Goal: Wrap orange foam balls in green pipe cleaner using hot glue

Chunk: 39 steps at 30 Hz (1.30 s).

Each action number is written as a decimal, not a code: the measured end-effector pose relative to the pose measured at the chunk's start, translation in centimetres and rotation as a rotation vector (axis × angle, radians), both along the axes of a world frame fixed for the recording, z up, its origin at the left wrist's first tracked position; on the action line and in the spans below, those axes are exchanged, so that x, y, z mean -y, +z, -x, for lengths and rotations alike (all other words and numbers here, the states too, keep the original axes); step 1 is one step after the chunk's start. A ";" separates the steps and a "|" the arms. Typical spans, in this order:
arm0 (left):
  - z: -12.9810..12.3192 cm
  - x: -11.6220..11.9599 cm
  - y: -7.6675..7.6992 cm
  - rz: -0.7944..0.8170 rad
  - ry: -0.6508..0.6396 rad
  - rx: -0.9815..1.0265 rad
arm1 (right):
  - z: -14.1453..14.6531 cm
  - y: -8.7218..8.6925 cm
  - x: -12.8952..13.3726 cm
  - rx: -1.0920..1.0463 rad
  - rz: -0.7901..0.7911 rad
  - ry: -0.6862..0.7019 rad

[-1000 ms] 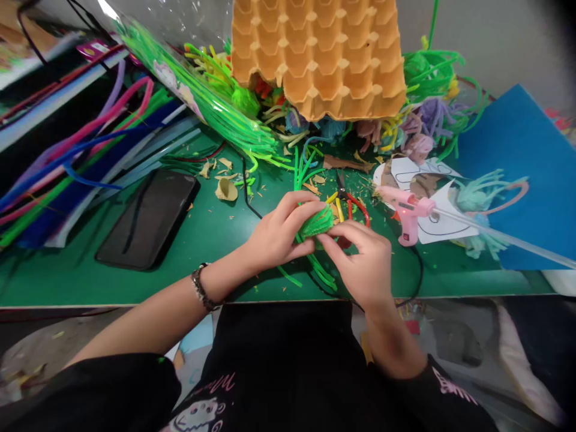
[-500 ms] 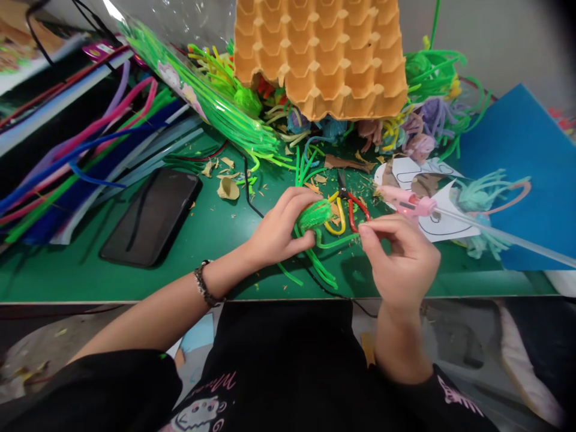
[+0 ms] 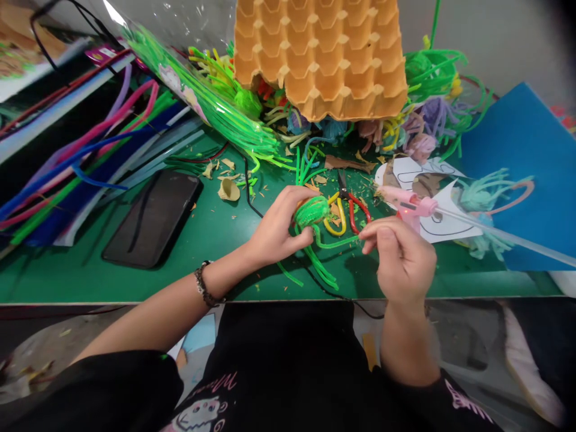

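Observation:
My left hand (image 3: 285, 225) is wrapped around a rounded bundle of wound green pipe cleaner (image 3: 311, 211), its thumb pressed along the lower side. Loose green stems (image 3: 321, 270) stick out below the bundle, and others fan out above it. One free green strand (image 3: 335, 244) runs from the bundle to the fingertips of my right hand (image 3: 402, 255). Those fingers are curled around the strand's end, which they partly hide, with the thumb drawn back. Just beyond the bundle lie scissors (image 3: 344, 204) with one yellow and one red handle.
A pink glue gun (image 3: 407, 201) with a long clear stick lies right, over cut white paper (image 3: 454, 210). A phone (image 3: 153, 219) rests left, beside bundled pipe cleaners (image 3: 90, 150). An egg tray (image 3: 319, 57) stands at the back. A blue sheet (image 3: 531, 174) lies far right.
My right thumb has drawn back from the fingertips at the strand's end. The green bundle has turned slightly in my left hand and shifted a little left.

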<state>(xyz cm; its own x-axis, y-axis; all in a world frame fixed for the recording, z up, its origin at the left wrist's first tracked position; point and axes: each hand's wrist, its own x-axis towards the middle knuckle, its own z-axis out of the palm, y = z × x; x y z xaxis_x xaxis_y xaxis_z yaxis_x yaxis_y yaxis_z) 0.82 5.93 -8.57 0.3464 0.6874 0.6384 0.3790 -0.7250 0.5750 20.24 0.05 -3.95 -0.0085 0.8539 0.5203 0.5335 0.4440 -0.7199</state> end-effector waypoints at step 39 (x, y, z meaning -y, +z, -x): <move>0.1 -0.8 -0.6 0.658 -0.186 0.368 | -9.1 -5.1 -3.3 0.298 0.346 -0.758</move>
<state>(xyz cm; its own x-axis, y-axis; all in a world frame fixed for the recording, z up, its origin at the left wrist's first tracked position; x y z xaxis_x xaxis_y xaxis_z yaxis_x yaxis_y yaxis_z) 0.75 6.77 -9.20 0.3379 0.9162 0.2153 -0.0138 -0.2239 0.9745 29.36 3.33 -9.05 0.5298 0.7939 0.2984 0.7827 -0.3222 -0.5325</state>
